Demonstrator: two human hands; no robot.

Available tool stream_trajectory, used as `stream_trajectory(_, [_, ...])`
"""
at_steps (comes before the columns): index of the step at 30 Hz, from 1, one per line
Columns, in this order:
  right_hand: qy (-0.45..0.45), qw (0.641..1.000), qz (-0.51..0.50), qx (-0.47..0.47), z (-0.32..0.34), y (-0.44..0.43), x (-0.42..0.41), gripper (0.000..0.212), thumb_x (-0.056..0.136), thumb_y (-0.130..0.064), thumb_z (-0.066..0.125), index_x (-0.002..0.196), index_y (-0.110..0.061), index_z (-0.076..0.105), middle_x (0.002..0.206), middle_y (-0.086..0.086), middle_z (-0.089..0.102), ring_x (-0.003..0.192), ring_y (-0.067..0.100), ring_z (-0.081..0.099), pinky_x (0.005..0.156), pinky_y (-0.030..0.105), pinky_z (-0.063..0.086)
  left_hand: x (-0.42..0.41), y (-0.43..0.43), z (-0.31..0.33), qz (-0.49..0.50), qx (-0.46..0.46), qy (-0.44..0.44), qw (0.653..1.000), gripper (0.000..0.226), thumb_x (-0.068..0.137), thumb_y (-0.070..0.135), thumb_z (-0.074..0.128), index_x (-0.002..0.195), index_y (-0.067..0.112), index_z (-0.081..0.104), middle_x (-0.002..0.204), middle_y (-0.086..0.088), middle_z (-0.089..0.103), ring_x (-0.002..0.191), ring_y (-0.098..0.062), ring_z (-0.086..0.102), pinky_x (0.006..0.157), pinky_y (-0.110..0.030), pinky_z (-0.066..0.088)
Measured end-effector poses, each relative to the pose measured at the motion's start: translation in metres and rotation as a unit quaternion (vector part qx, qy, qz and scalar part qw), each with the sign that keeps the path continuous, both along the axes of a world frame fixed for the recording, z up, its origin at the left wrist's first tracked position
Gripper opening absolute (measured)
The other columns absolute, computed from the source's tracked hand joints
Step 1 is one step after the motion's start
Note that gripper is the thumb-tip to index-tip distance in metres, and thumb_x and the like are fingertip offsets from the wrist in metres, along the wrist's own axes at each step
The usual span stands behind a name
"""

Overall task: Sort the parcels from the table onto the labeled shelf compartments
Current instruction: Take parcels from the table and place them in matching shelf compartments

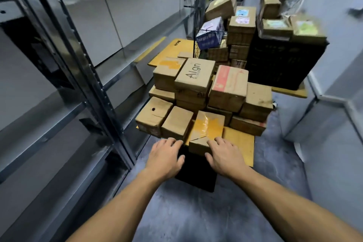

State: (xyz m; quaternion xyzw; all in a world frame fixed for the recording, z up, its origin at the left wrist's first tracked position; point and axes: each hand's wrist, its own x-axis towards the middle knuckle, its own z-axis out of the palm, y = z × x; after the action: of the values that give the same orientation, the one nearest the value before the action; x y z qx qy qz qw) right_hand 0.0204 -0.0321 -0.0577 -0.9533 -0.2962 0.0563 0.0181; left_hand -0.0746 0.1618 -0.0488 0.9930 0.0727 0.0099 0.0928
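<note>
Reaches out with both hands, palms down, to the near edge of the yellow table (240,143). Holds the left hand (167,155) flat and loose, fingers spread, gripping nothing, fingertips just at the table edge below a plain brown parcel (176,122). Rests the right hand (224,155) against the near right corner of the yellow-taped parcel (208,129), fingers straight and spread on its top edge, thumb apart below, by its front face; not closed round it.

Yellow-taped parcel at the very front of the table, touching the plain brown parcel on its left. Left again, a parcel with a small dark hole (153,114) in its top. Behind these, more brown parcels stacked in layers: on top a box printed "Algn" (195,74), a box with pink printing (229,82) just beside it on the right, a box with an orange tape patch (169,70) on the left.

Under the table front, something black (196,175), too dark to make out. Farther back, a wire basket (198,45) with a blue-and-white box (211,33) in it, further cartons piled beside it, and a black crate (284,61) with labelled boxes on top.

Along the left, a metal shelf rack (94,76) with grey boards, close beside the table; compartment labels not legible. Grey floor (196,218) beneath the forearms.
</note>
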Motion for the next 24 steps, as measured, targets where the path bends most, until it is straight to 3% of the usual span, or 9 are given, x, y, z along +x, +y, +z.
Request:
stream_trajectory(11, [0.116, 0.981, -0.138, 0.068, -0.022, -0.006, 0.043, 0.047, 0.100, -0.043, 0.047, 0.144, -0.027, 0.039, 0.141, 0.007, 0.047, 0.128, 0.030, 0.047, 0.101, 0.044, 0.045, 0.089, -0.009, -0.031, -0.078, 0.003, 0.067, 0.995, 0.052, 0.093, 0.049, 0.042, 0.141, 0.031, 0.036, 0.138, 0.000, 0.050, 0.125, -0.024, 0.043, 0.105, -0.040, 0.034])
stream_trajectory(24, [0.246, 0.905, -0.277, 0.208, -0.054, 0.007, 0.056, 0.054, 0.101, -0.041, 0.051, 0.152, -0.032, 0.033, 0.148, 0.008, 0.039, 0.132, 0.028, 0.045, 0.110, 0.040, 0.040, 0.133, 0.006, -0.060, -0.140, -0.005, 0.104, 0.985, 0.049, 0.095, 0.050, 0.042, 0.140, 0.035, 0.032, 0.137, 0.001, 0.051, 0.131, -0.024, 0.037, 0.114, -0.042, 0.022])
